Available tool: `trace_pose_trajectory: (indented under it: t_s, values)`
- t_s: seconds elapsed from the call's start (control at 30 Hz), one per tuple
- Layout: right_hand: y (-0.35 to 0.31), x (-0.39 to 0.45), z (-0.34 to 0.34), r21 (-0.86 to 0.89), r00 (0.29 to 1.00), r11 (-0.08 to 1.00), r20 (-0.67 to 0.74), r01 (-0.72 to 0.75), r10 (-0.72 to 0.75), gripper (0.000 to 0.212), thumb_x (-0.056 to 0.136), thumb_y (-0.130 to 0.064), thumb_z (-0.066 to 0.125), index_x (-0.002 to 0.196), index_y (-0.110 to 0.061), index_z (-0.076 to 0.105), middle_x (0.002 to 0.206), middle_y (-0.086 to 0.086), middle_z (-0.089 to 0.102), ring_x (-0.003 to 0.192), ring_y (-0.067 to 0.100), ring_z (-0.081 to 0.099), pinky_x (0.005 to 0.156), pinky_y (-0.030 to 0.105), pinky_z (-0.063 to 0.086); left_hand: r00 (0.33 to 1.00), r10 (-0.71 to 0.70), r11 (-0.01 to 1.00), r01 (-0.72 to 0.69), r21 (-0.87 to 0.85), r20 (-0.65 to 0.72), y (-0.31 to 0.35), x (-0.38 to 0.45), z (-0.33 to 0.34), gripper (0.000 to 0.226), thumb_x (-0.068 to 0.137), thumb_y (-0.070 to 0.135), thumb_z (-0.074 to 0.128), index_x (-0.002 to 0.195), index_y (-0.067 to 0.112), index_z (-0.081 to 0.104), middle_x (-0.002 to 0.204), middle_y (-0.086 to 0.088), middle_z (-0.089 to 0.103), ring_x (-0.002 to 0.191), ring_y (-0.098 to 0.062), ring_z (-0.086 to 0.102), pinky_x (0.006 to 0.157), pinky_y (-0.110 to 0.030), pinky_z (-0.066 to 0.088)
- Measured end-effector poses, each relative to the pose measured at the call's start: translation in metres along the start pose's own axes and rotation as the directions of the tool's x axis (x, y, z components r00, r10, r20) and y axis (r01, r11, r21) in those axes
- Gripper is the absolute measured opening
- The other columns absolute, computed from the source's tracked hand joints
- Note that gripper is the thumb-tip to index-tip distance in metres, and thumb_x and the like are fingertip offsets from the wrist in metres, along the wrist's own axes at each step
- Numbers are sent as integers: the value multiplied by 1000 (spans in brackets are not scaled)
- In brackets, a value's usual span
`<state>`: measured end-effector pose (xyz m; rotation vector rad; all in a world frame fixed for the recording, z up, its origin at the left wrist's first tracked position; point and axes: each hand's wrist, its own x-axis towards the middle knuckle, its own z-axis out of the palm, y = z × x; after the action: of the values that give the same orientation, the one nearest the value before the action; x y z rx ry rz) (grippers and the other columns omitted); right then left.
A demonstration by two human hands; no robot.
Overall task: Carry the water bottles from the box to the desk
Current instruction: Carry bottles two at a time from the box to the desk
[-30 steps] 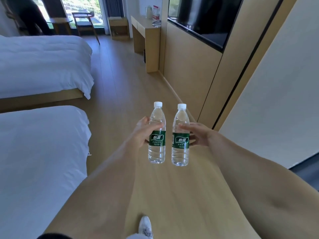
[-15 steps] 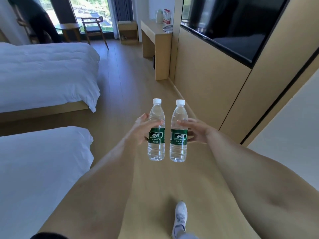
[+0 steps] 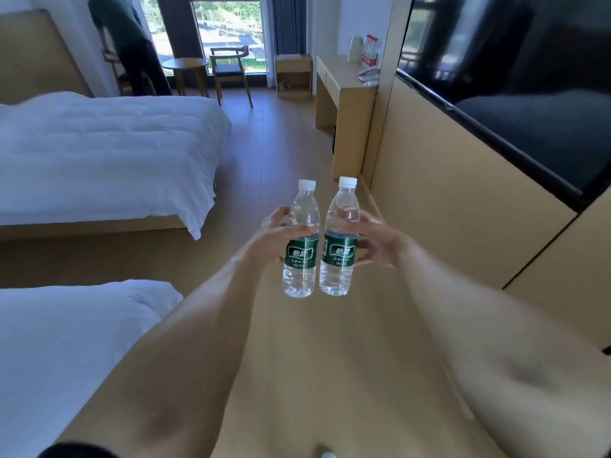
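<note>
Hands: left hand (image 3: 276, 238) grips left bottle (image 3: 301, 241) | right hand (image 3: 375, 241) seemingly grips right bottle (image 3: 340, 238)

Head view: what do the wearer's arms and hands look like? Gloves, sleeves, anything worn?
Both arms are bare along their whole visible length, with no gloves, watch or rings visible on the left hand or the right hand. The only clothing in view is a dark sleeve edge at the top of the left arm. No markers or cables.

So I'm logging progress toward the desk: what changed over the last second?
The person walked forward: the desk and near bed draw closer. Nothing was taken or released. The left hand still grips the left bottle, the right hand the right bottle, upright.
</note>
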<state>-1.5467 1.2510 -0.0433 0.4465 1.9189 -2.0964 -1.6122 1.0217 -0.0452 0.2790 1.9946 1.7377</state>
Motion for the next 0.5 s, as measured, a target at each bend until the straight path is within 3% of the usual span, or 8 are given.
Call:
trace_pose_trajectory:
  t_s: [0.17,0.3,0.5]
  values:
    - [-34,66,-30,-33,1000,999,21,10,-9,52,86,-20,77,132,-33,56,131,9,64,118,34,62,97,68,47,1000,24,1000,-24,-7,-9,22,69,-3,75,54,51,93,120,34,61,128,-2,65,113,-30,66,87,-61,57]
    - [-55,118,-42,-47,1000,999,26,18,-17,51,86,-23,77,131,-32,56,131,9,64,117,34,62,95,67,48,1000,30,998,-30,-49,1,31,126,-12,74,60,39,92,126,28,59,121,-4,70,108,-30,70,85,-55,58]
    - [-87,209,-45,-63,999,997,8,36,-36,55,80,-25,81,129,-31,57,129,9,65,116,35,63,92,65,51,1000,18,994,-17,-107,10,36,226,-48,65,63,31,93,119,27,59,115,-5,72,102,-30,72,86,-64,54]
